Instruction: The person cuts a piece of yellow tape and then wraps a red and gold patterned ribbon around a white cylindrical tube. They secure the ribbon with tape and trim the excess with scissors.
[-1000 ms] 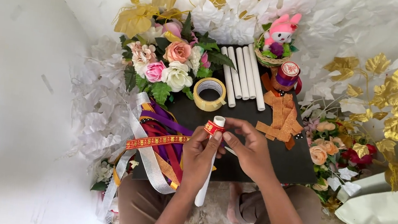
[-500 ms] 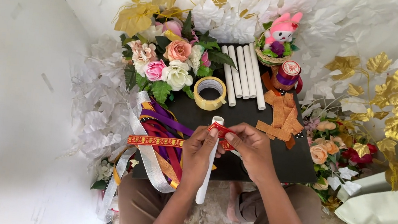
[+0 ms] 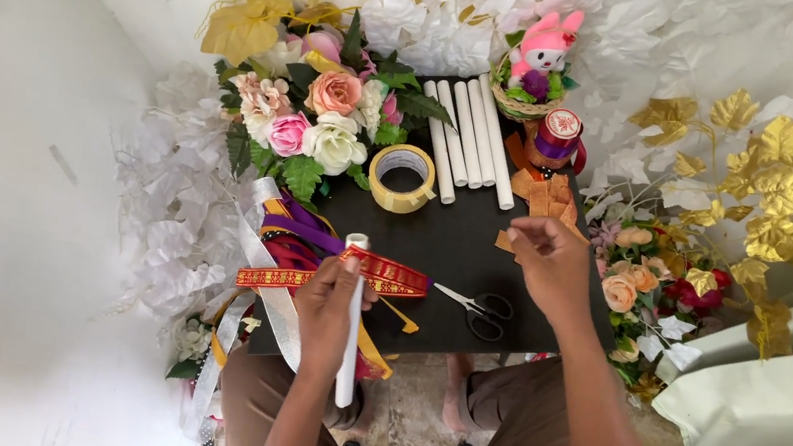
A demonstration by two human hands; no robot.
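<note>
My left hand [image 3: 328, 307] grips a white paper tube [image 3: 345, 368], held upright over the near edge of the black table [image 3: 459, 251]. A red and gold patterned ribbon [image 3: 388, 272] crosses the tube's top and trails left. My right hand [image 3: 548, 264] hovers apart from the tube, at the table's right side. Its fingertips are pinched together just above a pile of small orange paper pieces [image 3: 543, 196]. Whether they hold anything is unclear. Black-handled scissors [image 3: 479, 310] lie between the two hands.
A roll of tan tape [image 3: 404, 179] and several white tubes [image 3: 467, 141] lie at the back of the table, beside a purple ribbon spool [image 3: 558, 137] and a pink plush rabbit [image 3: 545, 55] in a basket. Fabric flowers [image 3: 313, 122], loose ribbons [image 3: 299, 236] and gold leaves [image 3: 774, 189] surround the table.
My right hand let go of the ribbon at the tube's top and moved right toward the orange pieces. The left hand keeps the tube, now lower, with the ribbon draped across it.
</note>
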